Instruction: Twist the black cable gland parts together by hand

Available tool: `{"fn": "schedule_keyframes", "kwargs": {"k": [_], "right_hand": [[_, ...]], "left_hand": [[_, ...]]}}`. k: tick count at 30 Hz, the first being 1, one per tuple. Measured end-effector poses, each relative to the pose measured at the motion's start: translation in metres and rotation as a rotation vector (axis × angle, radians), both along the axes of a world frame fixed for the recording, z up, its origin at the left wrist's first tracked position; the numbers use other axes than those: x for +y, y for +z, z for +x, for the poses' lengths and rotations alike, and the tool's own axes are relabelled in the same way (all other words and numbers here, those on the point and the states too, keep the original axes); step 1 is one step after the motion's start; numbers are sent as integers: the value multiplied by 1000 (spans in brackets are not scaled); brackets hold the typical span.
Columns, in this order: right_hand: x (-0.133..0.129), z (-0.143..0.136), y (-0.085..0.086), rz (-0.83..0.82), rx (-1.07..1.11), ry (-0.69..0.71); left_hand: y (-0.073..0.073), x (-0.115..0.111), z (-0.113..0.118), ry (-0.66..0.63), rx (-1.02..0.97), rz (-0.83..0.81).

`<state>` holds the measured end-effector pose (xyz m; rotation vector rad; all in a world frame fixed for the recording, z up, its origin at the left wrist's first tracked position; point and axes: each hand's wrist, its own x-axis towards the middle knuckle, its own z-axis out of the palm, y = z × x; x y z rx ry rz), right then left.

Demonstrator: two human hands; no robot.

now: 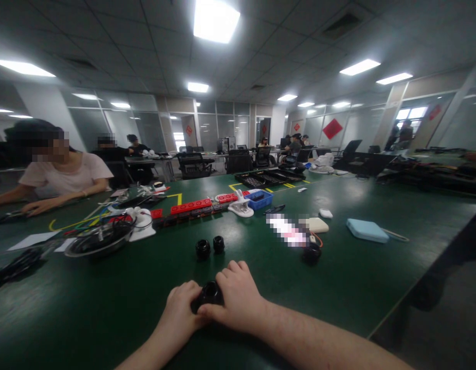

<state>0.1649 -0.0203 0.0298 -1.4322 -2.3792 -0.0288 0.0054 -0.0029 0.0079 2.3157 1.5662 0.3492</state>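
Note:
Between my two hands, low in the middle of the head view, is a black round part (211, 292) with a hole in its top. My left hand (183, 303) is closed on its left side. From the right, my right hand (238, 295) wraps round the same part, thumb in front. Just beyond my hands, two similar black round parts (203, 249) (218, 244) stand side by side on the green table (269, 288). Another black round object (311, 253) lies farther right, near a phone with a blurred screen (287, 230).
A metal bowl with black cables (97, 250) stands at the left, near a white stand (241, 206), red strips (190, 205) and a blue bin (259, 199). At the right lies a light blue case (367, 230). A person (64, 169) sits at the far left.

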Motion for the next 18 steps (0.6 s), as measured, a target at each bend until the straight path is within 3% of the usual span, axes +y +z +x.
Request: {"fn": "schedule_keyframes", "kwargs": {"k": [6,18], "right_hand": [[1,-3,-2,-12,13,10],[2,-3,-1,-26,42,69]], "left_hand": [[8,-5,3,-43,6,-20],[5,-6,1,-106,-15,-19]]}}
